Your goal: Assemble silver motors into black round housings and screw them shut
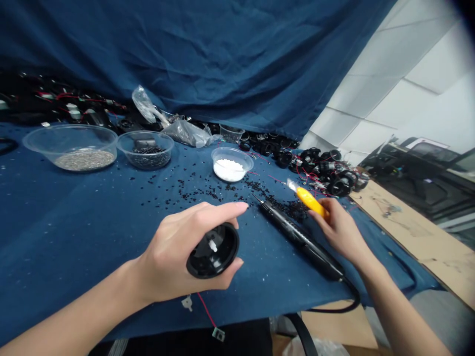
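Observation:
My left hand (pixel 174 247) is closed around a black round cup-shaped housing (pixel 226 257), its opening tilted toward me. A small white post (pixel 213 245) stands inside it. Below this hand hang a red wire with a small green circuit board (pixel 218 334) and a flat metal tab (pixel 187 302). On the right, my right hand (pixel 339 227) grips a yellow-handled tool (pixel 308 199) with a pale, blurred tip pointing up and left; its exact kind is unclear. Just left of that hand, a black electric screwdriver (pixel 300 240) lies on the blue cloth, bit pointing away.
Clear bowls hold silvery pins (pixel 85 160), black screws (pixel 150 157) and white bits (pixel 229 169). Small black pieces (pixel 208 190) are scattered behind my hands. Black housings with red wires (pixel 326 170) are heaped at the back right. A plastic bag (pixel 191 132) lies behind the bowls.

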`<state>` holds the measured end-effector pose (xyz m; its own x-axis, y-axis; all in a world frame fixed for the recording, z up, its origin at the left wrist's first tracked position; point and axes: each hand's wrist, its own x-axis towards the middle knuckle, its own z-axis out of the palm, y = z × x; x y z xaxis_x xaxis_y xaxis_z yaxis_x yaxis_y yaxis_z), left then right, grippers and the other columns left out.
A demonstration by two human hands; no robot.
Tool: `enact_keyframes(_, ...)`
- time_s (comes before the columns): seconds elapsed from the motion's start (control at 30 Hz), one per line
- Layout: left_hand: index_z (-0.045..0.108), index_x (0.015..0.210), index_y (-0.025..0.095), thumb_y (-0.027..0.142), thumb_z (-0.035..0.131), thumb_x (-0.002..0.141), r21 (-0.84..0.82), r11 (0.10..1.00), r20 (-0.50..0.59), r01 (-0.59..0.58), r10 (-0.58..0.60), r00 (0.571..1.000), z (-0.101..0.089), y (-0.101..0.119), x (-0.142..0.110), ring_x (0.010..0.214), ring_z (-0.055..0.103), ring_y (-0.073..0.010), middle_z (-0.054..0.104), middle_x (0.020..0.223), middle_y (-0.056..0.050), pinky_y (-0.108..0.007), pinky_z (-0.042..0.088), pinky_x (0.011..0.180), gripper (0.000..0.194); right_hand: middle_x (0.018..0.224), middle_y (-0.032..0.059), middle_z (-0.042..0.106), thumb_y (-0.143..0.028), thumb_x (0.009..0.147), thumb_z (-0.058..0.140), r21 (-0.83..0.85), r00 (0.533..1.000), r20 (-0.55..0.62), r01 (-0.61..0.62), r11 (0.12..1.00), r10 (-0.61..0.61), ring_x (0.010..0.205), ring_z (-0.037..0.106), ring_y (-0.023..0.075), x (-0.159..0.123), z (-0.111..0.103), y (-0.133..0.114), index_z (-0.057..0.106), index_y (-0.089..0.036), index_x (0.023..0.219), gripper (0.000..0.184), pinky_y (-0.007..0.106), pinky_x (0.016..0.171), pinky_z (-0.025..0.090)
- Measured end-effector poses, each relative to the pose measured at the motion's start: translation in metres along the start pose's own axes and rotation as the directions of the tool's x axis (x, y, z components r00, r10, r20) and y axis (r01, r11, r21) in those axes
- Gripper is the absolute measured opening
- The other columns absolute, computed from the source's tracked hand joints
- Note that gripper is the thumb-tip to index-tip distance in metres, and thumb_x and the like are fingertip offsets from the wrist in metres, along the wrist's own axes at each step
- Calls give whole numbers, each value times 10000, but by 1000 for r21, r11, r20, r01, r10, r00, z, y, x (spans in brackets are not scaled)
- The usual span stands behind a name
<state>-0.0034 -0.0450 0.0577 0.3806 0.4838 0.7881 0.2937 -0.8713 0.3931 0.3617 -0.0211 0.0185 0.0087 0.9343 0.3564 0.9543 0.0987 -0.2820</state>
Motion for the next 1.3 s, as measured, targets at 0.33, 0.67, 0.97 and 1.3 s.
enact_keyframes(0.33,377,1358,202,313,856,609,-402,852,191,336,-281,941,-6,0,3,685,629,-134,662,856,3,-231,522,668,897,785,44,565,-318,944,493,70,802,33,594,802,-597,597,522,159,-53,-62,-129,510,-197,1075,180,267,537,390)
enact_keyframes(0.67,370,1320,213,223,776,653,-433,841,249,325,-234,940,-11,7,3,729,623,-145,643,888,-1,-253,512,688,781,752,22,502,-311,936,513,22,786,74,614,789,-614,607,468,149,-57,-62,-154,524,-169,1064,192,254,543,353)
enact_keyframes(0.97,388,1269,220,140,736,642,-463,826,195,322,-260,946,-9,10,2,723,623,-133,629,849,24,-235,517,690,722,846,67,548,-289,940,509,-44,799,30,602,798,-601,654,495,172,-65,-56,-159,504,-164,1109,210,280,580,382)
enact_keyframes(1.3,399,1250,220,137,731,634,-469,809,202,354,-292,935,-9,11,2,712,620,-140,633,840,20,-248,525,685,705,836,66,553,-280,943,506,-44,797,9,604,796,-604,648,489,167,-65,-56,-160,511,-164,1108,203,277,576,386)
